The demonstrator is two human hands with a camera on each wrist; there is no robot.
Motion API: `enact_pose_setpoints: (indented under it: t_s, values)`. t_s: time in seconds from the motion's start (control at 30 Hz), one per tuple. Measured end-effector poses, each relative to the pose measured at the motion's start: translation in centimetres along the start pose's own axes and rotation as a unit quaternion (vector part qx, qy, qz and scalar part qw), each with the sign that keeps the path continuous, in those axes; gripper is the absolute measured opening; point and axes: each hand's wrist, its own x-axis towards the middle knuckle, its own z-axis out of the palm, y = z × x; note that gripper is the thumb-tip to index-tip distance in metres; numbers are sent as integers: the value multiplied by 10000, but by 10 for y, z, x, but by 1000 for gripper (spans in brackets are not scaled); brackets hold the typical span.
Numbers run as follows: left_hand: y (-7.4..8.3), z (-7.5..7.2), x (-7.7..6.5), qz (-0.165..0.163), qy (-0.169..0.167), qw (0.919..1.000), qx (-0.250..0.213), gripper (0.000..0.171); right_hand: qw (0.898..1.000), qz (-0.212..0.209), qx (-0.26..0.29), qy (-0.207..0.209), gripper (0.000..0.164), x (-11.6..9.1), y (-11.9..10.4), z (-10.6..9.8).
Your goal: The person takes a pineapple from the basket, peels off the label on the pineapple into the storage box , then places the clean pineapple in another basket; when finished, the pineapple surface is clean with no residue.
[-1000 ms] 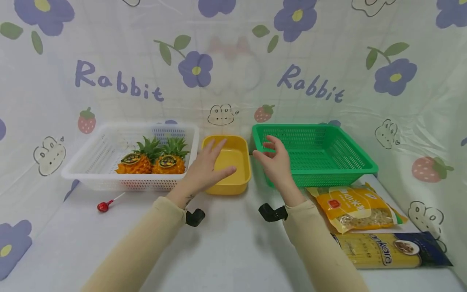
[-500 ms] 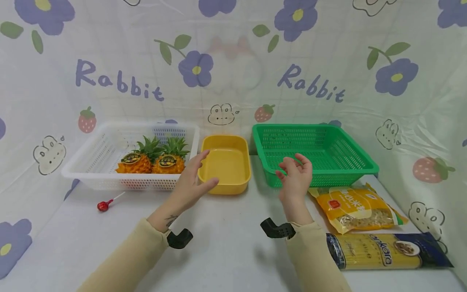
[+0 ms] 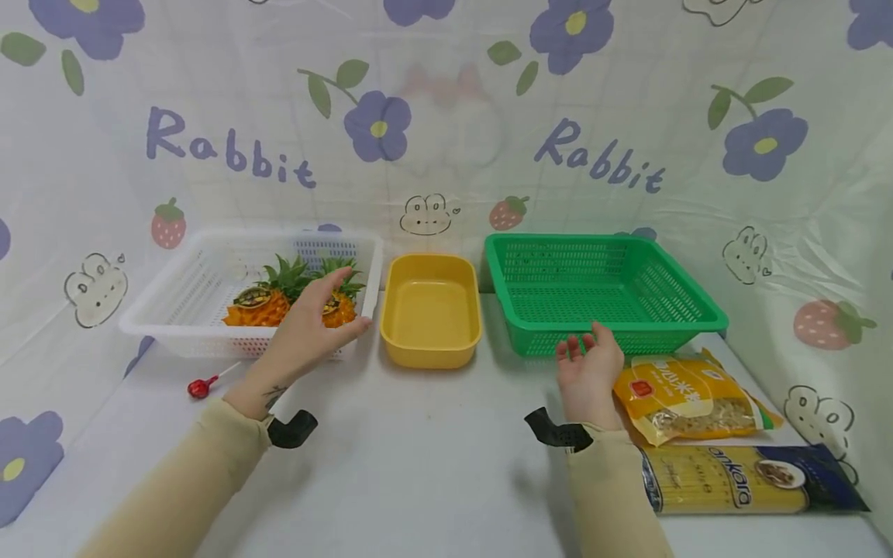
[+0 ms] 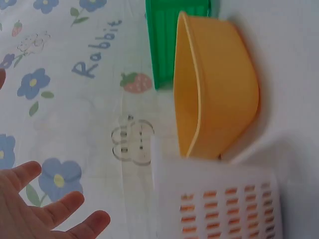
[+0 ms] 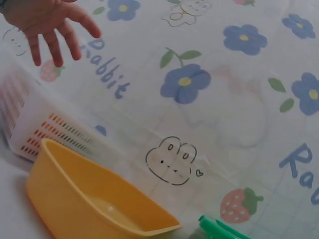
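Left hand [image 3: 307, 329]: fingers spread apart, thumb standing off, grip unoccupied; it overlaps the front rim of the white basket [image 3: 174, 333], and contact with that rim cannot be determined. Right hand [image 3: 591, 372]: fingers loosely curled, palm turned up, grip likewise unoccupied, near the front wall of the green basket [image 3: 670, 333]; contact cannot be determined. Clock directions are as in the head view. At 12 to 1 o'clock from the left hand, the right-hand pineapple [image 3: 339, 310] lies inside the white basket, partly hidden by the fingers; at 11 o'clock lies the left-hand pineapple [image 3: 260, 310], beside it. The yellow container [image 3: 431, 318] sits at 3 o'clock, between the two baskets; a red lollipop [image 3: 201, 387] lies at 8 o'clock on the table [image 3: 432, 465]. From the right hand, the green basket stands at 12 o'clock, the orange food bag [image 3: 691, 395] just beside at 3 to 4, and the ankara pasta pack [image 3: 725, 482] at 4. A rabbit-printed sheet [image 3: 453, 182] hangs behind.
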Motion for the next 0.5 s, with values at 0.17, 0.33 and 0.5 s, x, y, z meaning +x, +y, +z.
enact_pose_setpoints:
  t_s: [0.17,0.33,0.5]
  values:
    - [-12,-17,13,-268,-98,9980,564,83,9992,312,119,234,32,10,0,-3]
    - [-24,-31,26,-486,-182,9940,961,87,9982,500,249,204,26,19,2,-1]
    - [-36,-36,42,-741,-463,9892,1177,91,9981,417,441,90,35,25,2,-1]
